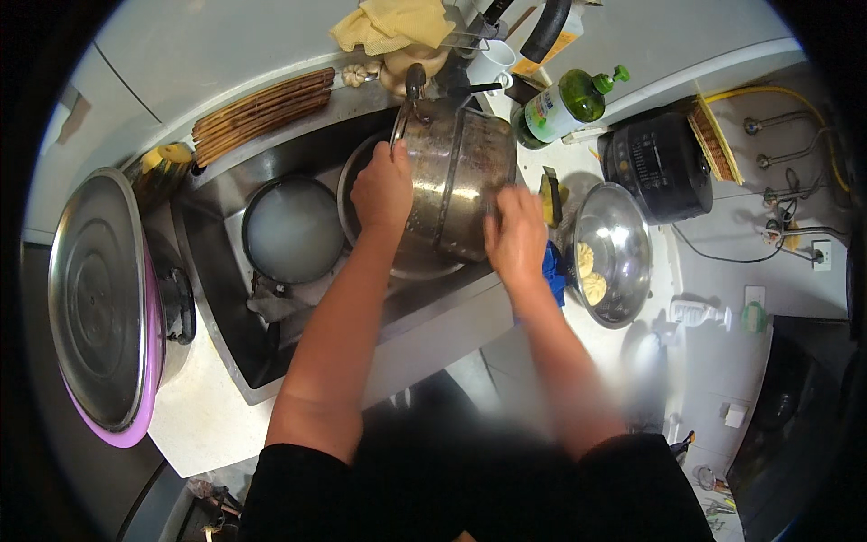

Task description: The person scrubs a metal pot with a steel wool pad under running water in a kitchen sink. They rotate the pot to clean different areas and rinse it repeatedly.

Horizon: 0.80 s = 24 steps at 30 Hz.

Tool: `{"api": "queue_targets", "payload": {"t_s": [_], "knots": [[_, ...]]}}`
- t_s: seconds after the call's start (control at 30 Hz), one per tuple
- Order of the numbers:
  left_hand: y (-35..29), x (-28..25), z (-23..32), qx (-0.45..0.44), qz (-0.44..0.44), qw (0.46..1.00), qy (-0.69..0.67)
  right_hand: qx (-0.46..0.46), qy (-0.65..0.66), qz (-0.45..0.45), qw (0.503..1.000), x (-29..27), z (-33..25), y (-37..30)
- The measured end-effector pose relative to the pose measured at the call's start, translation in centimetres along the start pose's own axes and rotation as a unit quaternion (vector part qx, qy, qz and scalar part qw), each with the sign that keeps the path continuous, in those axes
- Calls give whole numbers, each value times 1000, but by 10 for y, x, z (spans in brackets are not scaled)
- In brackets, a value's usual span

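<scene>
A large stained steel pot (461,167) lies tipped over the right part of the sink, beneath the tap. My left hand (384,188) is closed at the pot's left rim. On the pot's lower right edge rests my right hand (517,230), its fingers bent over the metal and partly blurred. Below the pot shows the rim of a round metal vessel (424,269), mostly hidden. A round dark-rimmed pan (293,230) of cloudy water stands in the sink left of my left hand, with a grey cloth (275,307) near it.
The steel sink (212,312) has raised edges. To the right stand a steel bowl (632,257) with buns, a black cooker (657,167) and a green pump bottle (564,108). At left sits a big lidded pot (104,289). Bamboo sticks (262,113) lie behind the sink.
</scene>
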<state>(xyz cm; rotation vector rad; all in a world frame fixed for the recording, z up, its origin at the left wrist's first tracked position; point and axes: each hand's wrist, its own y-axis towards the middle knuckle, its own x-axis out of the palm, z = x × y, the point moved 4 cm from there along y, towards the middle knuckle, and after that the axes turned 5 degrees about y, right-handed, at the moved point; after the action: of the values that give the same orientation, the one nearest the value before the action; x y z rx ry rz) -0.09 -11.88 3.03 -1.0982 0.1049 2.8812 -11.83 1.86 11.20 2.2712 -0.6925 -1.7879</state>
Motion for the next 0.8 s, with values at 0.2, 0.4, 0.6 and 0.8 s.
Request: {"api": "queue_targets", "payload": {"t_s": [0.2, 0.4, 0.6, 0.8], "knots": [[-1, 5, -3, 17, 7, 1000, 0, -22, 39, 15, 999, 7, -1, -12], [0, 8, -4, 17, 6, 1000, 17, 4, 10, 9, 1000, 12, -4, 21], [-3, 2, -2, 16, 7, 1000, -2, -3, 36, 5, 999, 9, 4, -39], [1, 8, 0, 6, -7, 1000, 15, 6, 22, 17, 1000, 20, -9, 29]]}}
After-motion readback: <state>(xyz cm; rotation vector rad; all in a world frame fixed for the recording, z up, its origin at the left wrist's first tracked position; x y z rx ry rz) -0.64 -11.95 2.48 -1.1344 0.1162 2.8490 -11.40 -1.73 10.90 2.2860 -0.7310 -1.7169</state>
